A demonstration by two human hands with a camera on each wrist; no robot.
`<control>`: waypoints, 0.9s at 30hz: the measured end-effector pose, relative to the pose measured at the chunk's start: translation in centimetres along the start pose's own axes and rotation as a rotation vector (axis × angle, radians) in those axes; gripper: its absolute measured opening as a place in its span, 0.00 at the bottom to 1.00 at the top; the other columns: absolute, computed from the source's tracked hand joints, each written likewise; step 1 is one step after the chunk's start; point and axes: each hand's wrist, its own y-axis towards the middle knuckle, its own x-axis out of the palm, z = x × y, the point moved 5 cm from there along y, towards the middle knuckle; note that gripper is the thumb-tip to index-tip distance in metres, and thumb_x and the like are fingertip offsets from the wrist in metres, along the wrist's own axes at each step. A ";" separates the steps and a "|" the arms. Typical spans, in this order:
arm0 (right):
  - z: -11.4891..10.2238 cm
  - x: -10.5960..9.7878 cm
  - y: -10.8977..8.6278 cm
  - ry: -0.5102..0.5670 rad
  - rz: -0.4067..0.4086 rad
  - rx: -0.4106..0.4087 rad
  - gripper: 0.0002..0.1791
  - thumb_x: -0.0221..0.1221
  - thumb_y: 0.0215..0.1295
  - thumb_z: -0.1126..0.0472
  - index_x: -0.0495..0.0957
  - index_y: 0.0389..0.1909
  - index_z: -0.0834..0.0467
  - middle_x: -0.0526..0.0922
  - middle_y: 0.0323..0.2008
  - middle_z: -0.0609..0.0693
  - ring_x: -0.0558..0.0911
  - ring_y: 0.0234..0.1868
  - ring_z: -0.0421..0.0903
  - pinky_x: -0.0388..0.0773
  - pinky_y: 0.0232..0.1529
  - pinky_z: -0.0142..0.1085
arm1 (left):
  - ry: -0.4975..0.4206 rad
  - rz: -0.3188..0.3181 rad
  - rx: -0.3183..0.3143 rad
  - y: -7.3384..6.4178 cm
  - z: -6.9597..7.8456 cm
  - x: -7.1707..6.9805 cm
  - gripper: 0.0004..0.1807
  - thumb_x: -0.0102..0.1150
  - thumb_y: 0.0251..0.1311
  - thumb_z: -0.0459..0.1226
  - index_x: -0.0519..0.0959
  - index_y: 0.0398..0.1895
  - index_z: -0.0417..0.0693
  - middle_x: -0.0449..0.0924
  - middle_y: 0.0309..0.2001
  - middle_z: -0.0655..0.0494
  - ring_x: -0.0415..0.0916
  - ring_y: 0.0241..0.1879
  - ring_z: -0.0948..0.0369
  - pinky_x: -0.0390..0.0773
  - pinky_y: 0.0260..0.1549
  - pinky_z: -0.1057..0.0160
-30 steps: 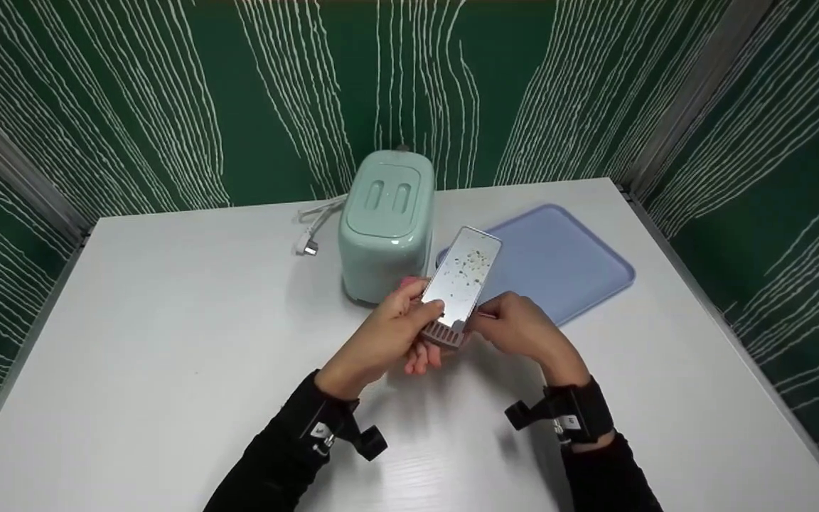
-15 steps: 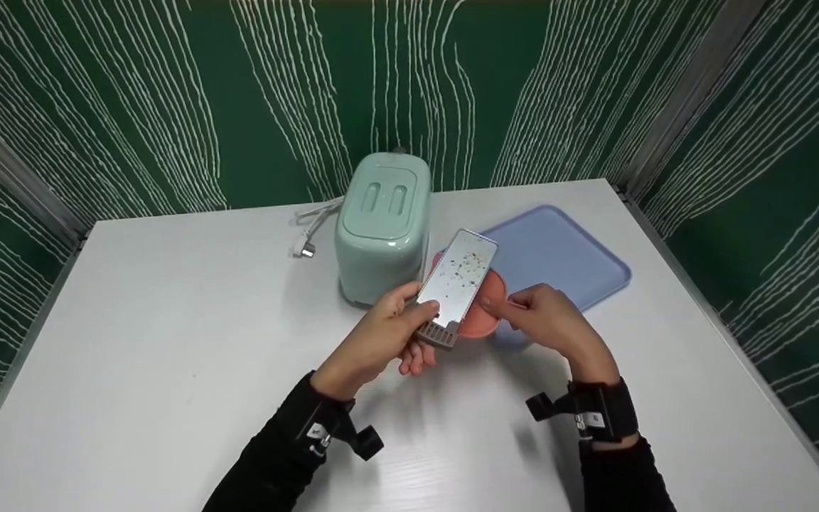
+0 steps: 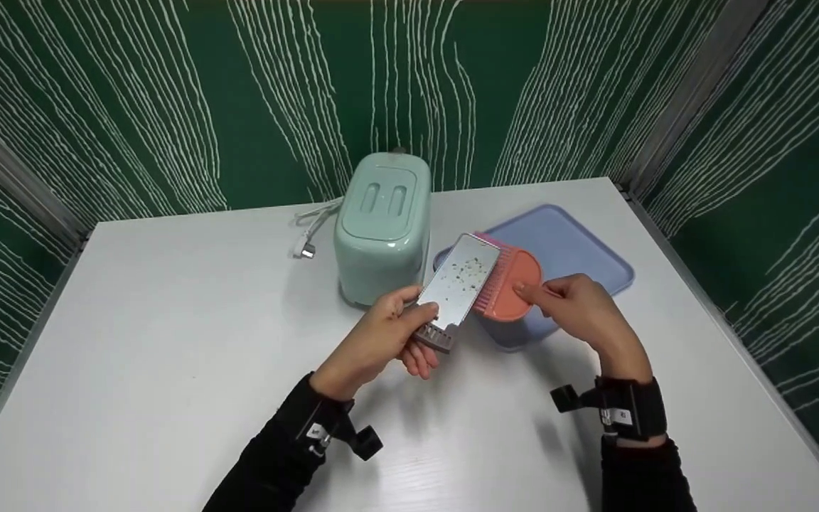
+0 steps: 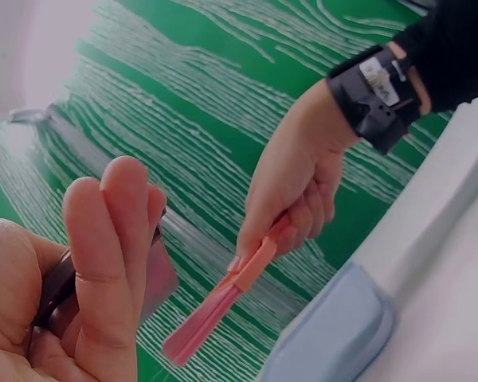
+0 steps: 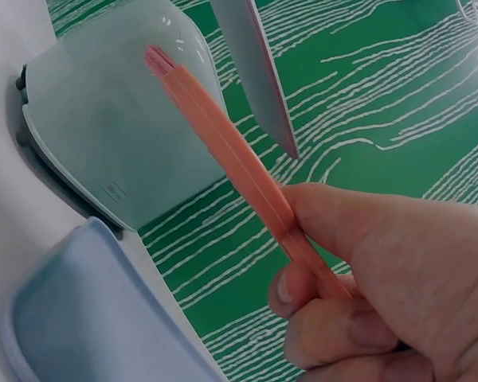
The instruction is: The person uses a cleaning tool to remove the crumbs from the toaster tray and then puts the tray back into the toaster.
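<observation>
My left hand (image 3: 388, 327) grips the slotted grey end of a metal crumb tray (image 3: 451, 291), thumb on top and fingers beneath. Dark and yellowish crumbs (image 3: 472, 272) lie on its shiny upper face, mostly toward the far end. To the right, my right hand (image 3: 587, 313) pinches a half-round orange brush (image 3: 520, 281) with pink bristles. In the head view the bristles overlap the tray's right edge; I cannot tell whether they touch it. Seen from the right wrist, the brush (image 5: 231, 151) is edge-on, apart from the crumb tray (image 5: 255, 72).
A mint-green toaster (image 3: 381, 235) with its lid on stands behind my left hand. Its white cord and plug (image 3: 305, 247) lie to the left of it. A blue tray (image 3: 580, 249) rests on the white table (image 3: 168, 355), partly under the brush. Green walls (image 3: 523, 43) enclose the back and sides.
My right hand has moved rightward with the brush, which has come out from beneath the crumb tray to its right side. My left hand and the crumb tray have hardly moved.
</observation>
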 end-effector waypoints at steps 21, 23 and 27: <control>3.0 -6.4 -1.3 0.035 0.193 0.004 0.31 0.61 0.74 0.32 0.77 0.19 0.51 0.58 0.17 0.39 0.60 0.23 0.41 0.53 0.21 0.37 | -0.019 -0.009 -0.028 2.3 -0.6 -0.8 0.19 0.45 0.85 0.36 0.69 0.71 0.37 0.90 0.31 0.45 0.91 0.26 0.56 0.90 0.26 0.64; 2.9 -6.7 -1.4 0.040 0.220 -0.012 0.30 0.61 0.74 0.33 0.79 0.19 0.51 0.58 0.16 0.39 0.60 0.22 0.40 0.53 0.20 0.37 | -0.015 -0.020 -0.025 2.8 -0.6 -0.9 0.20 0.44 0.85 0.35 0.69 0.72 0.36 0.90 0.31 0.45 0.91 0.25 0.57 0.89 0.25 0.65; 2.2 -7.0 -1.7 0.058 0.267 -0.047 0.31 0.63 0.74 0.33 0.79 0.19 0.52 0.57 0.16 0.38 0.58 0.20 0.39 0.51 0.18 0.37 | -0.014 -0.039 -0.024 4.0 -0.6 -0.8 0.19 0.45 0.85 0.34 0.70 0.70 0.34 0.90 0.31 0.43 0.90 0.23 0.58 0.88 0.23 0.65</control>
